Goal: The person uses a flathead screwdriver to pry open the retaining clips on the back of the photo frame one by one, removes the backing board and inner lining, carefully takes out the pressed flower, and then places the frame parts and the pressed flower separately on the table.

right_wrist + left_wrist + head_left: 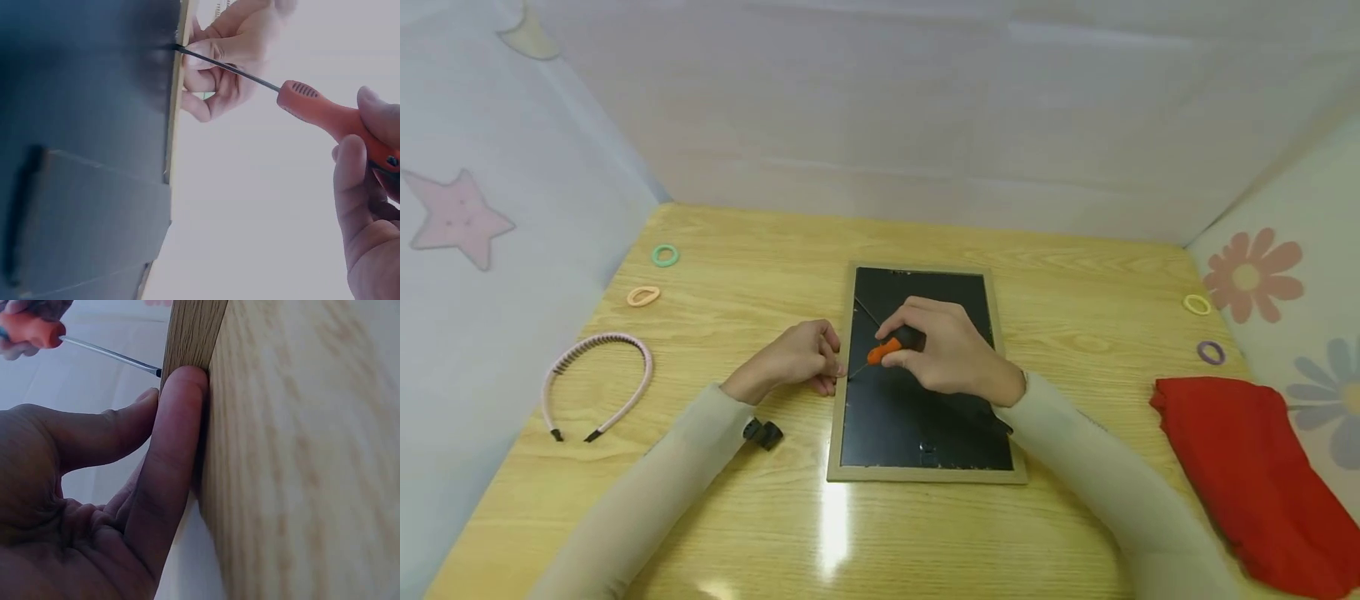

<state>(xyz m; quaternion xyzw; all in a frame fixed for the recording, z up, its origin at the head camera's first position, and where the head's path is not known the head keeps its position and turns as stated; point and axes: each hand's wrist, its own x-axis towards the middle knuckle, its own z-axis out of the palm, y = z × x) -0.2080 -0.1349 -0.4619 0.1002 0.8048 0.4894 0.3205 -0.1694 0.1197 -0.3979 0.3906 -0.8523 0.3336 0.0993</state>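
A picture frame (925,476) with a light wooden rim lies on the table, its black backing board (887,425) facing up. My right hand (947,346) holds a screwdriver (319,109) by its orange and black handle, above the board. The thin metal shaft slants down to the left, and its tip meets the inner edge of the rim. At that spot my left hand (801,357) pinches the frame's left side, with the thumb by the tip and a finger (172,431) along the outer side. In the right wrist view a flap (94,219) stands out from the backing.
A pink headband (643,367) lies at the left, below a green hair tie (656,257) and an orange hair tie (634,302). At the right are a yellow hair tie (1187,308), a purple hair tie (1204,357) and a folded red cloth (1247,467).
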